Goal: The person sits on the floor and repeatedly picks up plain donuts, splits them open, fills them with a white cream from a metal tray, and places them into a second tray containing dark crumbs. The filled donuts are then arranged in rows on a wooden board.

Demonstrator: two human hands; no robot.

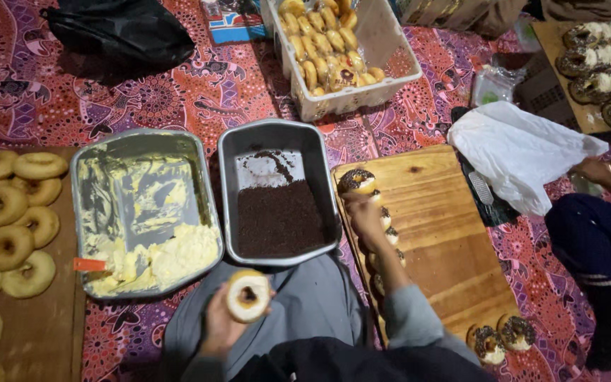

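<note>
Left hand (222, 327) fingers clamped on cream-coated doughnut (247, 295), held above lap. Right hand (366, 216) fingers closed round sprinkled doughnut (357, 182), set on wooden board (441, 233). Row best kept tight, topping untouched. Sprinkle tray (277, 191) just beside.

1. Plain doughnuts (8, 226) lie on a board, far left.
2. Right of them, the cream tray (143, 212), then the sprinkle tray (277, 198).
3. Right again, a wooden board (440, 233) bearing topped doughnuts (357, 182).
4. Behind the trays, a tub (376, 64) of pastries.
</note>
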